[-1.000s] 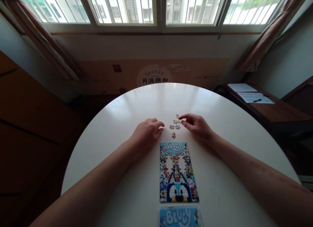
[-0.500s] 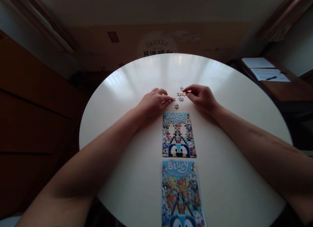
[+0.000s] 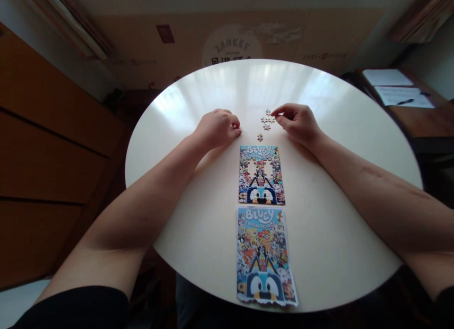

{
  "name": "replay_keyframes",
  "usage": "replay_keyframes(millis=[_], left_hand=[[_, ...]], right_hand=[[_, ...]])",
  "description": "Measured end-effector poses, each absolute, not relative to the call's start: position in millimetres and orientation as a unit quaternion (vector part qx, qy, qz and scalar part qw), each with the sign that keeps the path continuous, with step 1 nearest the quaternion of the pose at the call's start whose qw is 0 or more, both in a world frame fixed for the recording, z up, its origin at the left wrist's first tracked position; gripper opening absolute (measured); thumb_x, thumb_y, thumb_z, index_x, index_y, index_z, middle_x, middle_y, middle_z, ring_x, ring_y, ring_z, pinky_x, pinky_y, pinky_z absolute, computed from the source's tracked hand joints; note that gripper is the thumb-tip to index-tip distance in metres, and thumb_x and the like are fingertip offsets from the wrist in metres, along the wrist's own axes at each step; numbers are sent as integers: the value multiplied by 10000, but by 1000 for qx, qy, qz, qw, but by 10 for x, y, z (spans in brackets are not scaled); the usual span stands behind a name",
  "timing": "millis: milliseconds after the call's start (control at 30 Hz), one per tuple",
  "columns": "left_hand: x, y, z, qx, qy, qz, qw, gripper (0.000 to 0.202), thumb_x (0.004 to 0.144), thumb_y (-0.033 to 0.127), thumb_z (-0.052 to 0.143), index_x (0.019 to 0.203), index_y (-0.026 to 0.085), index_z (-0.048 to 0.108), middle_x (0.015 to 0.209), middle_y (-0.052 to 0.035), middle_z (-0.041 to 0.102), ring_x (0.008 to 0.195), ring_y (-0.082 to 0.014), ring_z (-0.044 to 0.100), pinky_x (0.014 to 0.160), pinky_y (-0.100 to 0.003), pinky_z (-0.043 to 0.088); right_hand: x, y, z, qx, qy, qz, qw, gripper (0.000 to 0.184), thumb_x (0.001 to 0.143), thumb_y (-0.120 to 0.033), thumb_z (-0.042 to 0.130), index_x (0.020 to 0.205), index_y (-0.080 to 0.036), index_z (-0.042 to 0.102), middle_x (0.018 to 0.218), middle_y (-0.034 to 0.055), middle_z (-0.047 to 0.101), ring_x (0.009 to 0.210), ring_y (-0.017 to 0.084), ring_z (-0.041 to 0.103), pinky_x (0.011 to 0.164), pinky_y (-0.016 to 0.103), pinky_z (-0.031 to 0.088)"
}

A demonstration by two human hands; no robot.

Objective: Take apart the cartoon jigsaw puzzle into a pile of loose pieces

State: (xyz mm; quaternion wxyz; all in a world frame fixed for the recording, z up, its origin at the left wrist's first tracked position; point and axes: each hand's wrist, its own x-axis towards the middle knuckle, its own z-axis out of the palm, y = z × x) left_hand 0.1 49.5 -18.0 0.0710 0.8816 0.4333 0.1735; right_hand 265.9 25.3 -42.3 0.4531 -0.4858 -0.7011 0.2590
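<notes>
Left hand (image 3: 217, 127): curled, grip cannot be determined. Right hand (image 3: 297, 123): bent, just beside loose puzzle pieces (image 3: 266, 127), grip likewise undetermined. Incomplete puzzle (image 3: 261, 193) lies nearside of both hands.

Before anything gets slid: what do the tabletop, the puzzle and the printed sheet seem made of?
Tabletop: glossy white, perhaps laminate; bright reflections streak its far side.
Puzzle: probably printed cardboard, finish unclear; interlocking edges surround its gaps.
Printed sheet: likely paper, fairly matte; its near edge is ragged.
</notes>
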Motion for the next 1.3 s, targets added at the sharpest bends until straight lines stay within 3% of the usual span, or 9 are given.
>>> replay_keyframes(millis=[233,433,800,1133,1300], left_hand=[[-38,486,-125,894,405,158,107,159,812,252,647,879,190,777,876,-48,704,841,-214,619,843,-344,463],[-41,506,-155,889,428,149,60,161,830,245,627,852,188,776,890,-66,717,826,-217,626,790,-338,484],[-77,497,-77,888,442,109,66,217,855,251,588,933,182,779,996,-87,724,890,-224,637,832,-336,495],[-71,470,-59,876,470,85,69,228,770,193,584,909,177,764,1007,-94,708,940,-246,637,822,-336,501],[-101,465,-44,881,462,78,57,291,813,206,566,1040,160,741,1075,-103,717,970,-244,640,846,-330,503]], right_hand=[[2668,254,-437,-475,-709,267,448,99,858,-278,647,884,-189,681,576,-24,391,541,91,288,506,282,185],[2647,271,-454,-481,-709,261,445,114,858,-270,640,902,-189,708,578,-20,445,540,91,317,513,286,214],[2613,259,-445,-496,-715,229,436,179,837,-234,625,922,-138,750,565,-15,483,526,80,356,525,283,259],[2602,254,-428,-503,-719,217,428,188,833,-244,617,914,-143,753,566,-18,485,522,78,345,521,275,269],[2614,269,-451,-503,-723,210,425,195,839,-247,614,935,-152,755,572,-16,497,531,81,361,535,278,287]])
